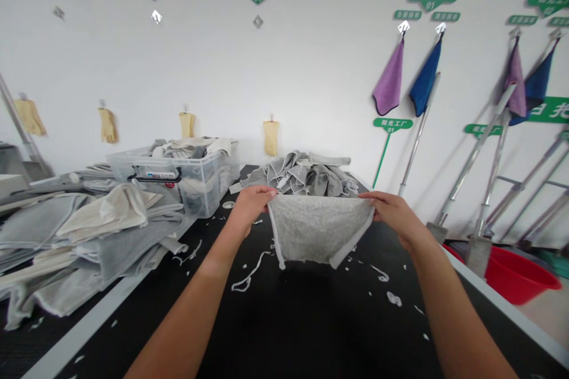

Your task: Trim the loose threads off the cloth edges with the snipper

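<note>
A grey cloth with pale edging is stretched between my two hands above the black table. My left hand pinches its upper left corner between thumb and fingers. At the upper right corner, my right hand grips it the same way. The cloth's lower part hangs down and curls, its two lower corners apart. Behind it lies a heap of crumpled grey cloths, partly hidden by the held one.
Loose threads and lint are scattered over the table. Left stand a clear plastic bin full of cloths and a wide pile of grey and cream cloths. Beyond the right edge are a red basin and leaning poles.
</note>
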### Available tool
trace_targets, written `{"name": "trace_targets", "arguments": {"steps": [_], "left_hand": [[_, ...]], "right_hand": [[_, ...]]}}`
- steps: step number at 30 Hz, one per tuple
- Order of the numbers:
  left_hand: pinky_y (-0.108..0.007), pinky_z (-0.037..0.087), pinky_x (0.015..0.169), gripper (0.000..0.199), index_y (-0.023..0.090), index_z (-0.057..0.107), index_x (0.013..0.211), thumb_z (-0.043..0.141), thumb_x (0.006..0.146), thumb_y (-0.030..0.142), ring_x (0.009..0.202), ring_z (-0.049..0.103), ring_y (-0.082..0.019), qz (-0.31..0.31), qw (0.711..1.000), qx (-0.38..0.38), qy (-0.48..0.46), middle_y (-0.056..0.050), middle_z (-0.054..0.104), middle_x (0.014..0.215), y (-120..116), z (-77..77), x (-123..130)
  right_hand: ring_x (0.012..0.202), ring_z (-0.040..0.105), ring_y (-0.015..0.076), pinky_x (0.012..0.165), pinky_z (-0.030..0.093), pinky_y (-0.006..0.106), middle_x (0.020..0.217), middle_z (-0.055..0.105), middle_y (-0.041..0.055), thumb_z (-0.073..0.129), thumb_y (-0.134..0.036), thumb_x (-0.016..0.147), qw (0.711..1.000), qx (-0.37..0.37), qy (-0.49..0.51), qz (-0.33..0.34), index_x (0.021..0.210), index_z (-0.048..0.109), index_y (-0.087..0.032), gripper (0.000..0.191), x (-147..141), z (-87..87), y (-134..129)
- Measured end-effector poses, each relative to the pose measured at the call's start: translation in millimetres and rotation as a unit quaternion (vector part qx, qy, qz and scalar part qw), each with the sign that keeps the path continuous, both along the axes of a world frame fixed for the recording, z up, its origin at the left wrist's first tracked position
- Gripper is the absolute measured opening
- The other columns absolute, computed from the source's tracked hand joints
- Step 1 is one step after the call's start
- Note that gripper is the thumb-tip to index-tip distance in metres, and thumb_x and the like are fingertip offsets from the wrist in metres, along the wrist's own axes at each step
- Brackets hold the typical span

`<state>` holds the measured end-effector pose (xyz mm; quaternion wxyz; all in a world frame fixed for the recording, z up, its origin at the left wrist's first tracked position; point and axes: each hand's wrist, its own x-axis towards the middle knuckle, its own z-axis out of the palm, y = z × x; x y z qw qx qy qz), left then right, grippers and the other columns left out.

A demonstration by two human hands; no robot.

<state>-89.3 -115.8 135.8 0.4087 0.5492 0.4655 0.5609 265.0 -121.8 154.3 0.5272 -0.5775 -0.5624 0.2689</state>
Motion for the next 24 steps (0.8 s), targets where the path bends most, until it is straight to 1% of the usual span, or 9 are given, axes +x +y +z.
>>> {"name": "trace_targets", "arguments": {"steps": [2,5,8,12,14,16,20,22,24], "left_hand": [[-0.030,0.052,0.069,0.030,0.015,0.078,0.098,0.067,0.081,0.037,0.076,0.065,-0.020,0.036,0.998,0.043,0.042,-0.008,0.074,0.088,5,-3.6,-2],[-0.030,0.049,0.068,0.028,0.019,0.079,0.098,0.061,0.085,0.035,0.071,0.062,-0.019,0.090,0.984,0.106,0.113,-0.006,0.073,0.083,11,-7.1,-7],[-0.030,0.048,0.066,0.024,0.020,0.079,0.097,0.063,0.083,0.031,0.067,0.062,-0.019,0.094,0.981,0.101,0.134,-0.006,0.073,0.079,9,-6.9,-9],[-0.030,0.049,0.062,0.026,0.018,0.078,0.095,0.071,0.071,0.025,0.062,0.064,-0.020,0.033,0.990,0.006,0.136,-0.006,0.072,0.073,-1,-3.2,-10],[-0.029,0.049,0.059,0.026,0.018,0.079,0.092,0.071,0.067,0.023,0.058,0.064,-0.019,0.000,0.987,-0.028,0.160,-0.005,0.071,0.069,-6,-2.5,-10],[-0.029,0.048,0.056,0.022,0.018,0.080,0.082,0.070,0.063,0.022,0.055,0.063,-0.019,-0.032,0.979,-0.055,0.193,-0.005,0.070,0.063,-10,-3.9,-9],[-0.030,0.050,0.052,0.014,0.019,0.076,0.060,0.063,0.056,0.017,0.053,0.063,-0.021,-0.132,0.949,-0.135,0.252,-0.005,0.066,0.052,-17,-11.5,-3],[-0.033,0.051,0.051,0.012,0.019,0.073,0.053,0.061,0.054,0.015,0.052,0.063,-0.023,-0.182,0.928,-0.178,0.273,-0.008,0.067,0.051,-21,-14.8,2],[-0.036,0.052,0.051,0.011,0.017,0.071,0.050,0.061,0.054,0.014,0.050,0.062,-0.024,-0.212,0.906,-0.216,0.296,-0.011,0.068,0.053,-24,-16.5,6]], "right_hand": [[0.077,0.071,0.0193,0.067,0.062,0.027,0.086,0.077,0.0067,0.065,-0.018,0.081,1.000,-0.005,0.006,0.001,0.096,0.082,-0.017,0.023,-2,3.1,-3],[0.075,0.072,0.0211,0.066,0.063,0.029,0.082,0.077,0.0072,0.074,-0.024,0.080,1.000,-0.009,0.013,0.003,0.087,0.082,-0.017,0.013,-5,6.2,-5],[0.073,0.072,0.0216,0.065,0.063,0.031,0.081,0.077,0.0073,0.076,-0.023,0.078,1.000,-0.001,0.019,0.001,0.082,0.080,-0.018,0.008,-6,6.4,-5],[0.072,0.070,0.0198,0.065,0.062,0.030,0.083,0.076,0.0073,0.069,-0.021,0.080,1.000,0.006,0.017,-0.004,0.092,0.081,-0.017,0.017,-3,4.3,-3],[0.071,0.069,0.0189,0.064,0.061,0.028,0.082,0.075,0.0071,0.067,-0.023,0.081,1.000,0.018,0.012,-0.006,0.097,0.081,-0.015,0.022,-1,3.6,-2],[0.069,0.067,0.0177,0.061,0.058,0.027,0.082,0.074,0.0067,0.066,-0.026,0.082,0.999,0.031,0.004,-0.006,0.103,0.081,-0.015,0.028,-1,3.7,-3],[0.064,0.063,0.0161,0.058,0.053,0.026,0.081,0.073,0.0065,0.064,-0.032,0.082,0.999,0.049,-0.016,-0.012,0.112,0.080,-0.014,0.038,-4,6.3,-9],[0.065,0.062,0.0163,0.058,0.052,0.026,0.081,0.072,0.0065,0.063,-0.035,0.083,0.998,0.058,-0.026,-0.016,0.114,0.079,-0.014,0.040,-6,7.7,-12],[0.065,0.060,0.0166,0.058,0.050,0.026,0.080,0.071,0.0060,0.063,-0.037,0.084,0.997,0.065,-0.036,-0.018,0.115,0.079,-0.015,0.041,-7,8.6,-14]]}}
